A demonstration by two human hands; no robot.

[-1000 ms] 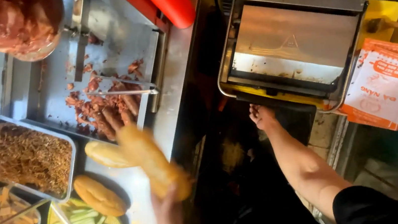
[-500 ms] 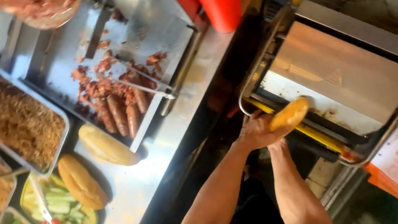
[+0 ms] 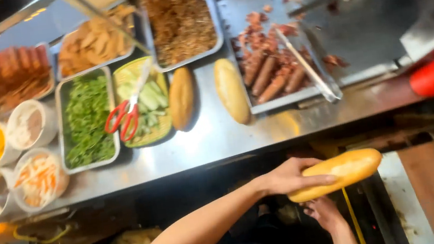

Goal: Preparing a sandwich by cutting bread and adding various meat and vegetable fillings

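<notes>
Baguette [image 3: 339,172], left hand [image 3: 290,176] grip on end

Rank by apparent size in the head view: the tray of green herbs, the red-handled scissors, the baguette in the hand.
1. Tray of green herbs: largest.
2. Baguette held in the left hand: smaller, though it lies nearer the camera, which inflates it.
3. Red-handled scissors: smallest.

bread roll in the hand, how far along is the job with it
Done: one bread roll is held clear of the steel counter. In hand: the left hand grips it whole, right hand just beneath. Left: it looks uncut and unfilled; sausages and greens sit in their trays.
</notes>
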